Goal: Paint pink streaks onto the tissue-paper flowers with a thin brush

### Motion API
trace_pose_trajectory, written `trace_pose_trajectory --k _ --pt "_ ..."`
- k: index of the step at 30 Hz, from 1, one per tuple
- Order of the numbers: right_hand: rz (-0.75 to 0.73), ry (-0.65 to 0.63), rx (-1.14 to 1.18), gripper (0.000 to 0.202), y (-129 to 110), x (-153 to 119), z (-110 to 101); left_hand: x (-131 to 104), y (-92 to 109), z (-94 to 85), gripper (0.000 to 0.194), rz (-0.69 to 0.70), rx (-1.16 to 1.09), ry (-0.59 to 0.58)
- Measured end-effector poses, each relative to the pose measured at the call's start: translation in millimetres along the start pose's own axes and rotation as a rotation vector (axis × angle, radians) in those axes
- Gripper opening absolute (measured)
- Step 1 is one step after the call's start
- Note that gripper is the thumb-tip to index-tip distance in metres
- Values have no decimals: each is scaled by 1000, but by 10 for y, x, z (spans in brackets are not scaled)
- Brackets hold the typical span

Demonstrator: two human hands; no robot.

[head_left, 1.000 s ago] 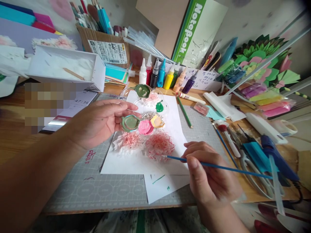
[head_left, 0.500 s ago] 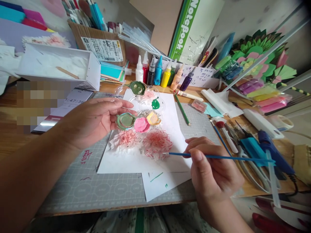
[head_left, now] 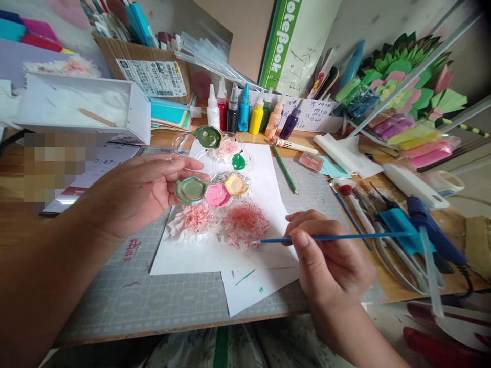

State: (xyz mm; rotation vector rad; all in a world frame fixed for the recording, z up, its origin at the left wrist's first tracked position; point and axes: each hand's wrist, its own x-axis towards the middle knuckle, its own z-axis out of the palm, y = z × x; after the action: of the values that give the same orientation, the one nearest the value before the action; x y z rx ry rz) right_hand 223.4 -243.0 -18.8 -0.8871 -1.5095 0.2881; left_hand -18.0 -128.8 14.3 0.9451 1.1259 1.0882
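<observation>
My left hand (head_left: 153,184) is closed on the rim of a clear paint palette (head_left: 194,156), held tilted above the paper. Its wells carry dark green, bright green, pink, yellowish and grey-green paint. Between the thumb and fingers of my right hand (head_left: 326,255) lies a thin blue paintbrush (head_left: 345,236), roughly level. The brush tip meets the lower edge of a ruffled paper flower (head_left: 245,222) with red-tinged petal edges. Left of it sits a paler pink and white flower (head_left: 195,220). Both rest on white paper (head_left: 192,260); another pinkish flower (head_left: 228,149) shows through the palette.
Paint bottles (head_left: 256,115) stand in a row behind the paper. A green pencil (head_left: 284,169) lies to its right. Scissors (head_left: 399,266), brushes and a blue glue gun (head_left: 437,230) crowd the right side. A phone (head_left: 107,158) and white box (head_left: 134,110) are at left. A grey cutting mat (head_left: 172,301) lies beneath.
The view has shifted slightly, moving the whole scene a little to the left. The brush tip has moved slightly along the flower's lower edge toward the left. Both hands keep their grips.
</observation>
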Motion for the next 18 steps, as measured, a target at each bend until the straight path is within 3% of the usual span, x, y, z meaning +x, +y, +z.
trace_pose_trajectory --k 6,10,15,18 --pt "28 -17 -12 17 2 -1 -3 3 -20 -25 18 2 -9 -15" --pt "7 55 -2 16 17 -7 -4 -11 -9 -28 17 -13 -20 -41" --pt "57 -19 -59 14 23 1 -1 -23 0 -36 11 -7 -47 -55" --pt "34 65 -45 14 43 -7 8 -32 4 -37 13 -26 -44 -59"
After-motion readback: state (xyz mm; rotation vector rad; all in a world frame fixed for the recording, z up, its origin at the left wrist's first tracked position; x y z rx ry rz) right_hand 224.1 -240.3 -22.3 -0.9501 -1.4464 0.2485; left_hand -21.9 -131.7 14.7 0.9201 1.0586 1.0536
